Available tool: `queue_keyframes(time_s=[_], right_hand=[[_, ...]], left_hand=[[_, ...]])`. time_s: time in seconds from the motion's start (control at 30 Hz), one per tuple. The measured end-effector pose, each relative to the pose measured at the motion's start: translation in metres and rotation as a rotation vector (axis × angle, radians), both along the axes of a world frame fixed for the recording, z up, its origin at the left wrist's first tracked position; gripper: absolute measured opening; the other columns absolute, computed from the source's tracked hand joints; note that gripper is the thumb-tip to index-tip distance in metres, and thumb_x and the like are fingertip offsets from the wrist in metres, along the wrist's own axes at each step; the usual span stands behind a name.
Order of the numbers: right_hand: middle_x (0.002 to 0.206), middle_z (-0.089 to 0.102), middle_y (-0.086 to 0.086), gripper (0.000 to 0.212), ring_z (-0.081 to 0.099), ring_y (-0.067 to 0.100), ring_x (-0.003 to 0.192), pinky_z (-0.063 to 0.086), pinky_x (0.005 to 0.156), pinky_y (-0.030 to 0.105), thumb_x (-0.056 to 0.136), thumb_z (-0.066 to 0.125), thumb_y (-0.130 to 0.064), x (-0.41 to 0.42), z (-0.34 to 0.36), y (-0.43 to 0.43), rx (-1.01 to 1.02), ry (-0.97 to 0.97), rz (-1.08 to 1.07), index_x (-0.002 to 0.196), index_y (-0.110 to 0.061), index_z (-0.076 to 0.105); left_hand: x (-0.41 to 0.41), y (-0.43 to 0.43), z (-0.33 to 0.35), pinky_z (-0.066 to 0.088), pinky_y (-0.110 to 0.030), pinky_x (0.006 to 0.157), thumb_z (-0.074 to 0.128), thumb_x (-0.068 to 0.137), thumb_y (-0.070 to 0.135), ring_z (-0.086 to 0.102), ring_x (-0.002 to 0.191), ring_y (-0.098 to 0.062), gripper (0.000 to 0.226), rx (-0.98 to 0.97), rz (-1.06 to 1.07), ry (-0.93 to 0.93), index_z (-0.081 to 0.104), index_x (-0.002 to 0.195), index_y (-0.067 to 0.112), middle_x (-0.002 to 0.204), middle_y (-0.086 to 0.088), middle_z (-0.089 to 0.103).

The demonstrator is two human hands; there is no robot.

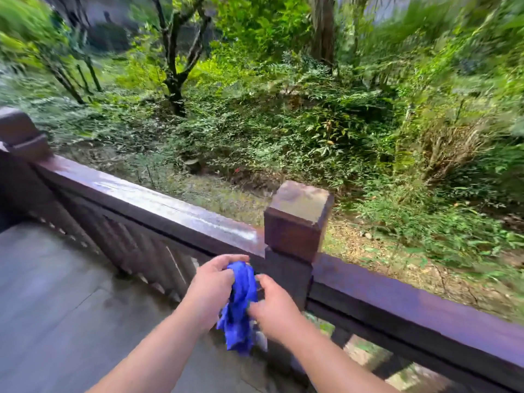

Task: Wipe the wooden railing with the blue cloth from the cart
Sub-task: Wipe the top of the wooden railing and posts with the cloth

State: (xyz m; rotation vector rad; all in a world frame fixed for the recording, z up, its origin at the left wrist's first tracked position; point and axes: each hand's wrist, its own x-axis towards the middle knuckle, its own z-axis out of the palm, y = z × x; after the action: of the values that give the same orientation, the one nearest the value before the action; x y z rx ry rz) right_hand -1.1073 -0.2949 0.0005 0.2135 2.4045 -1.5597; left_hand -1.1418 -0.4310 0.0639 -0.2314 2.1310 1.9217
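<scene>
The fingers of the left hand curl around the top of the blue cloth and squeeze it. The fingers of the right hand are bent and pinch the other side of the same cloth, a bit lower down. So both hands hold the cloth between them, bunched up, and its loose end hangs down below the hands. The two bare arms reach in from the bottom of the view. The cloth is not on the wood; it is in the air, just in front of the wooden railing. Right past the fingers stands a square post with a flat top. The top rail runs away from the post on the left-hand side, up to another post far off, and it looks shiny. On the right-hand side of the fingers, more of the dark rail runs off toward the corner of the view. Thin upright bars sit under the rail on the left. Below the left arm is a grey floor. Beyond the railing, far past the fingers, there are green bushes, grass and a dark tree trunk. The picture is blurry near its edges.
</scene>
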Motion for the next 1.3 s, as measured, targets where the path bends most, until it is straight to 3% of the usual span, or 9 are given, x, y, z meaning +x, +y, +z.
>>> queue_keyframes(time_s=[0.23, 0.4, 0.53, 0.63, 0.8, 0.9, 1.0, 1.1, 1.3], right_hand=[[0.076, 0.071, -0.003, 0.013, 0.064, 0.012, 0.070, 0.053, 0.071, 0.039, 0.080, 0.061, -0.013, -0.039, 0.022, -0.087, -0.081, 0.085, -0.388, 0.088, -0.023, 0.062], [0.101, 0.069, -0.010, 0.017, 0.065, 0.011, 0.091, 0.049, 0.079, 0.027, 0.092, 0.065, -0.024, -0.076, 0.042, -0.094, -0.058, 0.251, -0.608, 0.103, -0.033, 0.056], [0.151, 0.046, 0.006, 0.065, 0.047, 0.021, 0.134, 0.037, 0.107, 0.026, 0.093, 0.068, -0.020, -0.081, 0.042, -0.082, 0.206, 0.350, -0.463, 0.150, -0.017, 0.039], [0.171, 0.011, 0.009, 0.093, 0.009, 0.020, 0.157, 0.006, 0.122, 0.021, 0.094, 0.068, -0.027, -0.106, 0.026, -0.073, 0.337, 0.362, -0.385, 0.164, -0.013, 0.008], [0.172, -0.016, 0.010, 0.101, -0.013, 0.023, 0.158, -0.034, 0.099, 0.011, 0.097, 0.059, -0.032, -0.140, 0.005, -0.071, 0.533, 0.320, -0.404, 0.162, -0.016, -0.016], [0.171, -0.021, 0.011, 0.100, -0.015, 0.026, 0.158, -0.032, 0.104, 0.016, 0.097, 0.055, -0.029, -0.157, -0.003, -0.070, 0.558, 0.235, -0.451, 0.159, -0.014, -0.022], [0.171, -0.020, 0.013, 0.108, -0.015, 0.029, 0.158, -0.011, 0.125, 0.036, 0.094, 0.060, -0.029, -0.165, -0.008, -0.070, 0.609, 0.160, -0.480, 0.157, -0.015, -0.027], [0.172, -0.020, 0.011, 0.111, -0.013, 0.031, 0.159, 0.003, 0.128, 0.046, 0.093, 0.059, -0.026, -0.171, -0.011, -0.070, 0.701, 0.100, -0.470, 0.153, -0.019, -0.034], [0.173, -0.001, 0.012, 0.121, -0.002, 0.028, 0.159, 0.010, 0.128, 0.043, 0.086, 0.073, -0.033, -0.177, -0.004, -0.071, 0.728, 0.012, -0.379, 0.160, -0.022, -0.023]], left_hand=[[-0.054, -0.086, 0.007, 0.044, -0.019, 0.040, 0.047, 0.070, -0.003, 0.056, 0.046, -0.009, 0.048, -0.295, -0.211, 0.201, 0.072, 0.085, 0.035, 0.067, 0.006, 0.072], [-0.116, -0.078, 0.010, 0.048, -0.024, 0.047, 0.041, 0.058, 0.015, 0.059, 0.051, -0.013, 0.048, -0.265, -0.209, 0.171, 0.070, 0.084, 0.041, 0.067, 0.007, 0.072], [-0.138, -0.057, 0.013, 0.058, -0.041, 0.062, 0.041, 0.061, 0.014, 0.069, 0.069, -0.025, 0.047, -0.065, -0.104, 0.077, 0.070, 0.089, 0.038, 0.087, -0.007, 0.077], [-0.177, -0.028, 0.012, 0.051, -0.041, 0.062, 0.039, 0.064, 0.013, 0.062, 0.065, -0.024, 0.048, -0.113, -0.136, 0.156, 0.069, 0.091, 0.038, 0.084, -0.015, 0.074], [-0.216, 0.005, -0.013, 0.037, -0.021, 0.043, 0.042, 0.069, 0.006, 0.047, 0.045, -0.011, 0.047, -0.257, -0.312, 0.300, 0.067, 0.091, 0.039, 0.061, 0.007, 0.063], [-0.227, 0.018, -0.031, 0.041, -0.016, 0.055, 0.051, 0.071, 0.001, 0.054, 0.058, -0.001, 0.046, -0.377, -0.537, 0.396, 0.064, 0.090, 0.041, 0.074, 0.017, 0.066], [-0.234, 0.018, -0.051, 0.049, -0.031, 0.079, 0.063, 0.082, 0.017, 0.058, 0.090, -0.013, 0.029, -0.559, -0.694, 0.593, 0.055, 0.102, 0.037, 0.104, 0.008, 0.058], [-0.240, 0.006, -0.070, 0.051, -0.036, 0.074, 0.057, 0.088, 0.032, 0.058, 0.096, -0.020, 0.026, -0.640, -0.885, 0.748, 0.052, 0.113, 0.032, 0.108, 0.005, 0.053], [-0.262, -0.005, -0.069, 0.052, -0.042, 0.087, 0.056, 0.085, 0.017, 0.057, 0.113, -0.028, 0.045, -0.886, -1.324, 1.044, 0.055, 0.131, 0.017, 0.124, -0.006, 0.057]])
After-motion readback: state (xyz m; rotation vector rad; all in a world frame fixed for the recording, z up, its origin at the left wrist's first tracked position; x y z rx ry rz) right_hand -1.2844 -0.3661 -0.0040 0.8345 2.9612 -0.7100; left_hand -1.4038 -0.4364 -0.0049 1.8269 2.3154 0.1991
